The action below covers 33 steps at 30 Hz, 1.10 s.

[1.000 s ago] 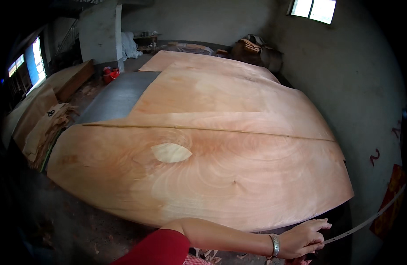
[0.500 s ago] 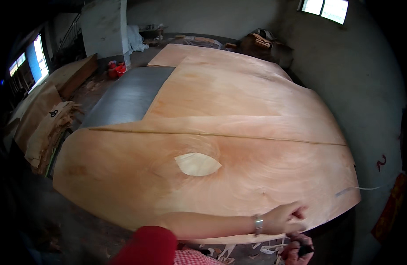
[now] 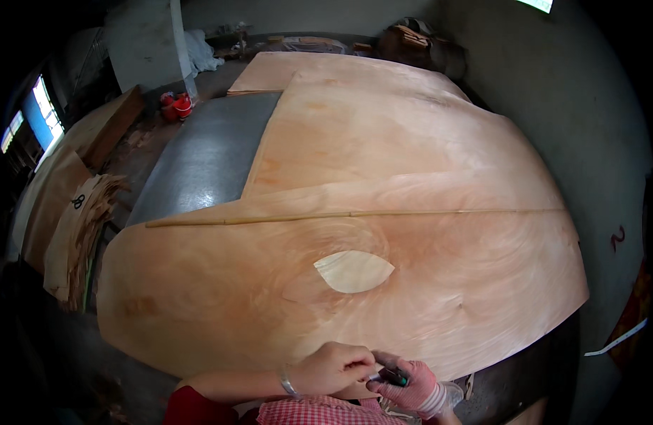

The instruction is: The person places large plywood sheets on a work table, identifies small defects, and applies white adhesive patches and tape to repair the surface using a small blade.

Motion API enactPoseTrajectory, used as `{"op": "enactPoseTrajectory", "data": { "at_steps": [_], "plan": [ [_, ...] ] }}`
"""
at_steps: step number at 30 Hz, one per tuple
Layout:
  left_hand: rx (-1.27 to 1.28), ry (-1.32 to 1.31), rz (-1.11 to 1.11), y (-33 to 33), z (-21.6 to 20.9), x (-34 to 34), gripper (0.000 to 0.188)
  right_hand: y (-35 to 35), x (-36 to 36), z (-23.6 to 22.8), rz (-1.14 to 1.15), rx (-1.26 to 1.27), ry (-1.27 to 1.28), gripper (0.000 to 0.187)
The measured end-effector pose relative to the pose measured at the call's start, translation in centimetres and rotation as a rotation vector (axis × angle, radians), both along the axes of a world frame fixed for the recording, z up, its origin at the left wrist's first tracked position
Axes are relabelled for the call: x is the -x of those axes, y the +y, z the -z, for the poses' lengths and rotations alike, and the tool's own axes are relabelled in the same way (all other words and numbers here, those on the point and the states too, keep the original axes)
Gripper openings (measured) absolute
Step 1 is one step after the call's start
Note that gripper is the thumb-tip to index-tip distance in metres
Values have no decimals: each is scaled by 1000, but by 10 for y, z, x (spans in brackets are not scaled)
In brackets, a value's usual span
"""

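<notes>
Both hands meet low in the view, just in front of the apron and over the near edge of a large wood veneer sheet [image 3: 255, 304], probably because fine handling goes easier close to the body. The right hand [image 3: 415, 386], in a pinkish knit glove, is wrapped around a small dark tool [image 3: 393, 377] with a green part; the glove may be there to guard the fingers. The bare left hand [image 3: 340, 367], with a silvery band [image 3: 289, 382] at its wrist, has its fingers curled in tightly beside the tool; whether they pinch anything or touch it I cannot tell. The veneer lies spread over the grey desk [image 3: 206, 145], whose smooth top shows at the far left, likely so that the whole face can be reached flat. A leaf-shaped pale patch [image 3: 354, 272] sits in the sheet beyond the hands; whether it is an inset piece or an opening onto a lighter layer is unclear. Across the veneer behind it runs a thin bamboo stick [image 3: 340, 214], perhaps laid there as a light weight or straight guide. Off to the left, black-handled scissors [image 3: 78, 202] rest on a stack of veneer offcuts [image 3: 70, 258], apparently parked within reach.
</notes>
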<state>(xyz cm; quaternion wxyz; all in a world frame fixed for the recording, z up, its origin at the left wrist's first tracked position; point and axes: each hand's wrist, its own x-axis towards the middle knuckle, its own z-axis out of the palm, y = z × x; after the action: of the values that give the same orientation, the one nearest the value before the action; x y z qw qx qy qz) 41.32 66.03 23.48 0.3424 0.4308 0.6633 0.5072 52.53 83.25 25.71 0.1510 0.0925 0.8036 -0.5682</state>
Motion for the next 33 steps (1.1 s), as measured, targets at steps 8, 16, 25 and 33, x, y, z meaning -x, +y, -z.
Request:
{"op": "enactPoseTrajectory", "data": {
  "at_steps": [8,16,25,33],
  "plan": [
    [2,-425,-543,-19,97,99,10,-2,61,53,123,-37,-381,26],
    [139,477,-874,16,173,173,8,-5,145,118,152,99,-620,28],
    [195,644,-857,20,196,178,10,-7,152,152,209,51,-621,25],
    [-91,859,-457,6,188,148,22,-5,153,149,232,37,-626,24]
  ]
}}
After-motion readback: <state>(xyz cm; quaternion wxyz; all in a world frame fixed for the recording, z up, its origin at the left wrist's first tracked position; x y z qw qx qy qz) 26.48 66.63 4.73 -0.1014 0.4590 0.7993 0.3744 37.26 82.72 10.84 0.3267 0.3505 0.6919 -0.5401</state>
